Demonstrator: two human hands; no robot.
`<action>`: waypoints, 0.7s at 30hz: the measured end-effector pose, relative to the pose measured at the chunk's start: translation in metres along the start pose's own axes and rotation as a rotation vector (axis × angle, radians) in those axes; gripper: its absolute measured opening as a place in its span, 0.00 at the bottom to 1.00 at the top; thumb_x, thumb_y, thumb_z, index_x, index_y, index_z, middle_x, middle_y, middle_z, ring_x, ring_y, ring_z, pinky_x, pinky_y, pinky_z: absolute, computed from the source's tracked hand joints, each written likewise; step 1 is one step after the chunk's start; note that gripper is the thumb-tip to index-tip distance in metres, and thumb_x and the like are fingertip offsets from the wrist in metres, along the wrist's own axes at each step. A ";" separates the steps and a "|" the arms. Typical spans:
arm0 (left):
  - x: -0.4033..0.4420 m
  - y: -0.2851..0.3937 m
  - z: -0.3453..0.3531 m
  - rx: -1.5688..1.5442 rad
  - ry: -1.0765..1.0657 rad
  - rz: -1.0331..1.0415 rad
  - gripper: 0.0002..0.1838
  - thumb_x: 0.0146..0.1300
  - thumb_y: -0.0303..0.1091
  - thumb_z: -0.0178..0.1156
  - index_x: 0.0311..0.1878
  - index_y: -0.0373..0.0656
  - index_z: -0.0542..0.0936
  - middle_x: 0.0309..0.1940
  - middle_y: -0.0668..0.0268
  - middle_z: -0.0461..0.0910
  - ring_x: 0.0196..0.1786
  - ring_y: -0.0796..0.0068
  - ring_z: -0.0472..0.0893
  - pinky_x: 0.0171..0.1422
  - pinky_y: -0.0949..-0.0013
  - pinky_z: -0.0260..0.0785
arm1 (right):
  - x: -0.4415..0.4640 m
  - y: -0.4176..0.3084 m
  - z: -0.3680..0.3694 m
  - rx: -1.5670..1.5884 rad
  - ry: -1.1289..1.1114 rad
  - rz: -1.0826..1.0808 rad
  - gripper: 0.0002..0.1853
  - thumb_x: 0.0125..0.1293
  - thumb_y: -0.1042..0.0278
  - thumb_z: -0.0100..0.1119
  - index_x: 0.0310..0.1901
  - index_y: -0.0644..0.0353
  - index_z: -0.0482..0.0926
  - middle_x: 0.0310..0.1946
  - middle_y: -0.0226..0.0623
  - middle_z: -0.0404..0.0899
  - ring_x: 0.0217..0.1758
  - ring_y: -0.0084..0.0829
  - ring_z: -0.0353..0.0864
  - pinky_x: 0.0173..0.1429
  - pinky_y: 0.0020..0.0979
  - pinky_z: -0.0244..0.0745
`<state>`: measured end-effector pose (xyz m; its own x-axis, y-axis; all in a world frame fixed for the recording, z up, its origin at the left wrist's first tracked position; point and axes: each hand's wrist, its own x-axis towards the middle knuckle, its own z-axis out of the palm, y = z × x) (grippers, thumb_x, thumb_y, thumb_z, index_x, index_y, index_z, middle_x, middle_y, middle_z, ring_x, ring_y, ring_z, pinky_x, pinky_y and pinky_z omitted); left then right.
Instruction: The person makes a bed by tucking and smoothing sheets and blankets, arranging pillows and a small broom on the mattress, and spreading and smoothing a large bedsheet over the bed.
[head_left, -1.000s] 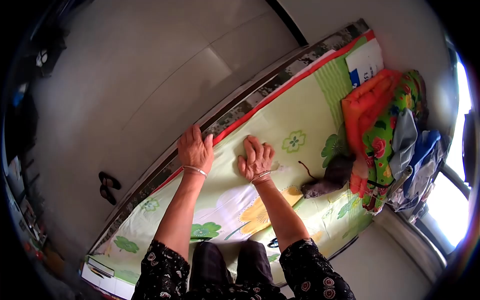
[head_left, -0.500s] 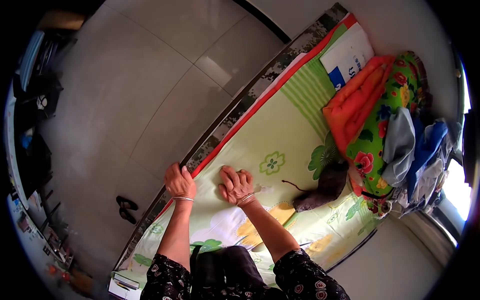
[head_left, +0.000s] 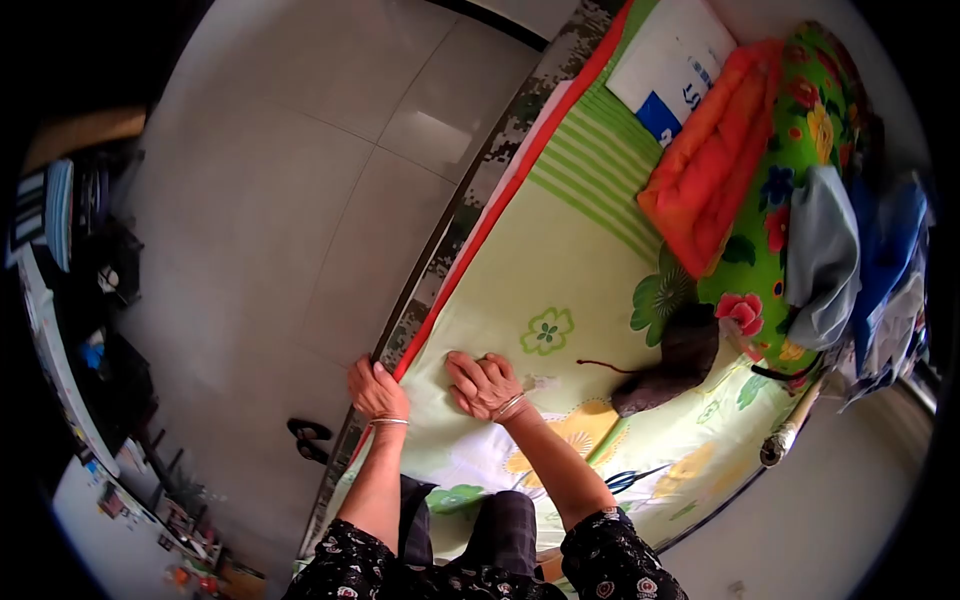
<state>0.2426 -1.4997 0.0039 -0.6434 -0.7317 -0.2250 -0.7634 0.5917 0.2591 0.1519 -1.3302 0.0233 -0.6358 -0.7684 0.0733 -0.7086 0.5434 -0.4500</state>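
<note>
A pale green flowered sheet (head_left: pixel 480 310) with a red edge covers the bed. My left hand (head_left: pixel 378 390) is closed at the near-left rim, its thumb lying along the red edge and its curled fingers over the camouflage border (head_left: pixel 408 328). Flat on the sheet to its right rests my right hand (head_left: pixel 484 386), fingers bent and drawn together; whatever may be under them is hidden. A dark brown cloth (head_left: pixel 680 360) with a thin cord lies further right. Scissors (head_left: pixel 625 481) with blue handles lie beyond my right forearm.
At the far end are a white printed bag (head_left: pixel 675 70), a folded orange quilt (head_left: pixel 715 150), a green flowered bundle (head_left: pixel 765 230) and grey and blue clothes (head_left: pixel 825 260). Black shoes (head_left: pixel 308 438) stand on the tiled floor (head_left: pixel 280 220). Cluttered furniture lines the left side.
The view has shifted and turned slightly. Both hands keep nearly the same places on the sheet. The scissors beyond my right forearm now show.
</note>
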 end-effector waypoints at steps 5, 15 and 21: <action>0.000 -0.001 -0.002 -0.026 -0.049 0.004 0.19 0.64 0.41 0.37 0.45 0.35 0.70 0.40 0.48 0.71 0.45 0.47 0.70 0.48 0.51 0.61 | -0.003 -0.001 0.000 0.002 0.010 0.006 0.21 0.50 0.60 0.52 0.49 0.54 0.73 0.51 0.26 0.70 0.38 0.22 0.69 0.55 0.30 0.61; -0.003 0.000 0.002 -0.035 -0.007 0.005 0.19 0.63 0.42 0.38 0.42 0.35 0.70 0.39 0.49 0.72 0.43 0.47 0.70 0.47 0.50 0.61 | -0.009 0.002 0.004 0.069 0.021 0.001 0.23 0.50 0.59 0.52 0.50 0.53 0.72 0.53 0.26 0.69 0.37 0.22 0.70 0.55 0.30 0.60; -0.006 -0.005 0.007 -0.006 0.031 0.016 0.19 0.64 0.41 0.38 0.41 0.34 0.71 0.38 0.48 0.73 0.43 0.47 0.70 0.46 0.51 0.61 | -0.015 0.002 0.008 0.094 0.078 -0.013 0.24 0.49 0.60 0.53 0.50 0.56 0.71 0.52 0.29 0.69 0.37 0.25 0.70 0.54 0.31 0.61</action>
<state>0.2504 -1.4958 -0.0027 -0.6538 -0.7321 -0.1914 -0.7524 0.6018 0.2679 0.1623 -1.3198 0.0144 -0.6510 -0.7448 0.1467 -0.6875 0.4966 -0.5299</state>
